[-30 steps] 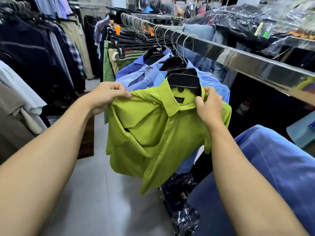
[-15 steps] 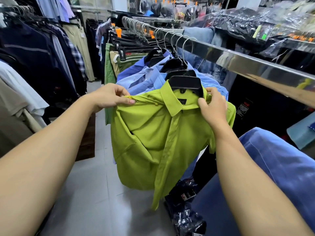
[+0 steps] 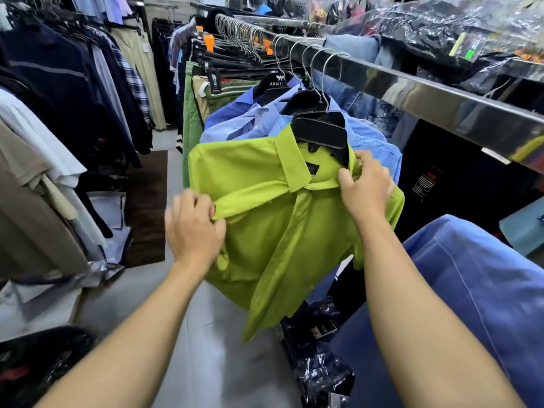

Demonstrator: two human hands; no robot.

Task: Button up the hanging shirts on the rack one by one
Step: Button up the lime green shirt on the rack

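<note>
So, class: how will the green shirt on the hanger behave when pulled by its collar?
The green shirt looks floppy: it folds where the left hand pinches it. It probably swings, since its hanger hangs by a hook. It seems light; the right hand grips only the collar.

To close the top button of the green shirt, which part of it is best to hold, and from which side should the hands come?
Hold the green shirt at the two front edges just under its collar, one hand from each side. The black hanger keeps the collar facing the person. The right hand already pinches there; the left hand grips a fold further out and probably should move inward.
</note>
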